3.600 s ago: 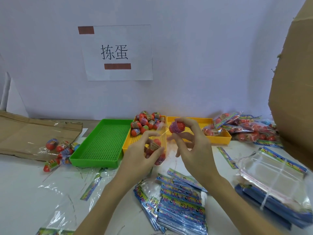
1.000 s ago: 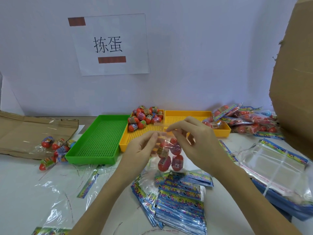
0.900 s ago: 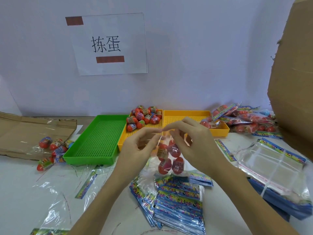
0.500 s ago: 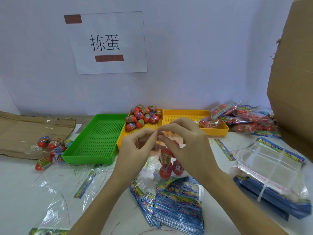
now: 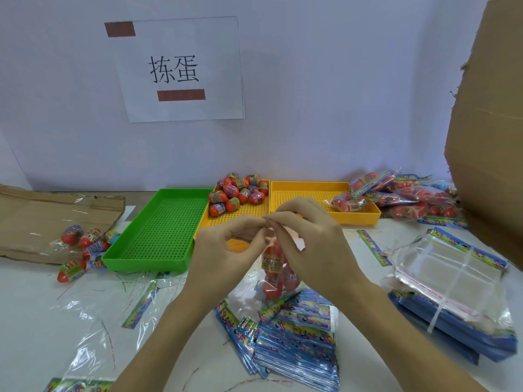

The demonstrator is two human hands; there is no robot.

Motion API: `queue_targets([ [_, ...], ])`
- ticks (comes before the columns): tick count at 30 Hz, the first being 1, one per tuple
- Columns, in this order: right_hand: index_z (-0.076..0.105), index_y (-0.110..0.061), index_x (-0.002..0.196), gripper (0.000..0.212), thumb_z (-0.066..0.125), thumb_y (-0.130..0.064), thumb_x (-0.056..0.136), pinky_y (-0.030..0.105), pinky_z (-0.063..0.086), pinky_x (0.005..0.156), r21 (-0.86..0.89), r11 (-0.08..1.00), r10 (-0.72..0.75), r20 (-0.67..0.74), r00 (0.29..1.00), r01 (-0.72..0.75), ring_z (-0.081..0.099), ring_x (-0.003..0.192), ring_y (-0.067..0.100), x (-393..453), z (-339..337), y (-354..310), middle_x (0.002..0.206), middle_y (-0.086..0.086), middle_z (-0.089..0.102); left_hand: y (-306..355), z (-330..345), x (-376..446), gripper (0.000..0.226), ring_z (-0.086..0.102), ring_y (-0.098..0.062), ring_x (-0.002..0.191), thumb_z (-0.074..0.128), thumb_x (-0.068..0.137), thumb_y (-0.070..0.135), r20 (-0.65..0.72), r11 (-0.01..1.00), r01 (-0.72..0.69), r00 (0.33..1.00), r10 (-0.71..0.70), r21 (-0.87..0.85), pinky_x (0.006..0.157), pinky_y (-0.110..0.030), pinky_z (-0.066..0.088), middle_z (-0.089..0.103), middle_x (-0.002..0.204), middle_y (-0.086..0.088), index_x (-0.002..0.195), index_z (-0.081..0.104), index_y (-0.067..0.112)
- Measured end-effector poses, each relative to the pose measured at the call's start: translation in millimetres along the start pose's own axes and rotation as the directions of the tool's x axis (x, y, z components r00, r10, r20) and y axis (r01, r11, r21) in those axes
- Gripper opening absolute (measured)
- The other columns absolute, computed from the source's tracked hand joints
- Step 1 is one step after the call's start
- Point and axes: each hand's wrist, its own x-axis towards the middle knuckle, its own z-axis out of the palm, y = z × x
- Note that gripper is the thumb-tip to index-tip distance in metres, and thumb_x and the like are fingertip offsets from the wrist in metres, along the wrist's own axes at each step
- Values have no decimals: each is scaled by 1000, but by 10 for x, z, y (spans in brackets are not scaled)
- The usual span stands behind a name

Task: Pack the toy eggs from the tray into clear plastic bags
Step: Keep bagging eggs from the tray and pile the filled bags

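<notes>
Sealing is judged under way: a clear bag (image 5: 273, 267) of toy eggs, hung at six o'clock from the egg tray (image 5: 243, 213), is pinched by left hand (image 5: 226, 250) and right hand (image 5: 311, 241); its mouth should be pressed evenly.

A white tabletop (image 5: 34, 312) runs up to the wall. At its back lie a green tray (image 5: 158, 236) and, touching its right side, 2 yellow trays (image 5: 322, 210) side by side. Flattened cardboard (image 5: 42, 216) lies at the far left, with loose toy eggs (image 5: 85, 244) at its near edge. Filled bags (image 5: 410, 196) are heaped at the far right. Near the front sit a stack of printed header cards (image 5: 297, 343), a pile of clear bags (image 5: 452, 281) on the right, and stray plastic wrap (image 5: 90, 335) on the left.
</notes>
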Motion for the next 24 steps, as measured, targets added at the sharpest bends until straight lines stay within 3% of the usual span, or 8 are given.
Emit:
queue_targets([
  [7, 72, -4, 83, 6, 77, -2, 86, 28, 48, 74, -43, 999, 24, -12, 1000, -25, 59, 82, 24, 66, -3, 82, 85, 6, 65, -11, 7, -4, 20, 79, -9, 85, 79, 91, 5, 8, 990, 118, 993, -118, -73, 81, -24, 63, 82, 90, 10, 103, 83, 20],
  [10, 70, -6, 79, 9, 75, -4, 86, 26, 45, 71, -16, 976, 218, -52, 975, -219, 56, 76, 19, 103, -89, 299, 81, 0, 62, -40, -21, 17, 18, 80, -14, 86, 75, 93, 1, 18, 976, 172, 985, -171, -130, 80, -25, 63, 82, 88, 4, 102, 83, 14],
  [16, 72, -10, 78, 16, 70, -14, 93, 37, 46, 71, -109, 796, 584, -120, 802, -596, 60, 75, 20, -24, -369, 926, 81, 4, 67, -83, -97, 85, 16, 80, -26, 87, 67, 99, 0, -37, 876, 316, 935, -353, -363, 74, -25, 63, 82, 95, -8, 104, 80, 8],
  [18, 74, -10, 79, 22, 69, -21, 97, 36, 45, 69, -126, 758, 637, -69, 768, -640, 63, 74, 22, -68, -392, 1002, 78, 4, 70, -103, -106, 93, 17, 80, -27, 85, 66, 99, 1, -64, 875, 319, 929, -366, -365, 77, -28, 64, 82, 95, -8, 103, 80, 9],
  [22, 80, -12, 76, 39, 63, -36, 102, 36, 53, 72, -158, 749, 663, 183, 726, -643, 65, 63, 20, -84, -360, 990, 67, 5, 73, -132, -114, 103, 18, 79, -26, 86, 66, 100, 2, -68, 870, 332, 922, -381, -363, 82, -31, 64, 82, 95, -7, 103, 81, 12],
  [24, 80, -16, 77, 32, 69, -36, 98, 29, 51, 65, -164, 772, 635, 238, 735, -614, 61, 57, 11, -83, -311, 925, 62, -3, 69, -134, -111, 104, 19, 79, -26, 87, 66, 100, 2, -54, 865, 335, 923, -381, -373, 81, -30, 64, 82, 95, -8, 103, 81, 12],
])
